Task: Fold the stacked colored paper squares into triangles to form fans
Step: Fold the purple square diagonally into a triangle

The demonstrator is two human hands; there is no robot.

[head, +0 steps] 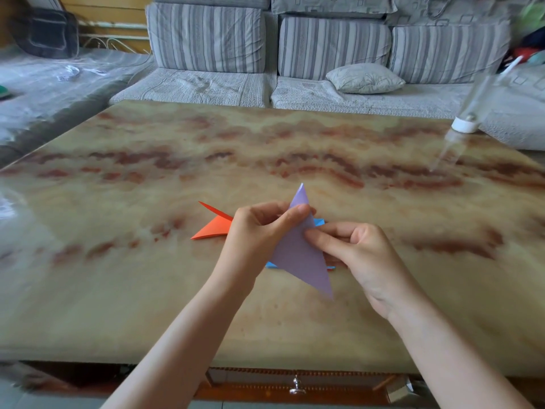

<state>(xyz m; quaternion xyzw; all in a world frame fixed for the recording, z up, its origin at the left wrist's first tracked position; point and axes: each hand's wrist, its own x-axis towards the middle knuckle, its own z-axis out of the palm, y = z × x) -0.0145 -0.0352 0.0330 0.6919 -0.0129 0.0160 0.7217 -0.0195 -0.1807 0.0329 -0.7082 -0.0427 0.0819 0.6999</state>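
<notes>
Over the near worktop (147, 290), the purple triangle (300, 255) is lifted clear, held by both hands. The danger is that if either pinch loosens, the layers could slide and the crease would set crooked. The left hand (256, 231) pinches near the upper tip; the right hand (356, 249) pinches the middle edge. Beneath lies the blue stack (320, 222), and an orange triangle (212, 228) sits just beyond on the left.

Left side and near edge of desk (118, 290) open; orange paper (213, 230) mid-desk, clear bottle (464, 125) blocks far-right corner.

Held triangle (298, 255) over stack (320, 222) on table (147, 290), folded sheet (212, 228) left, sofa (206, 39) behind
</notes>
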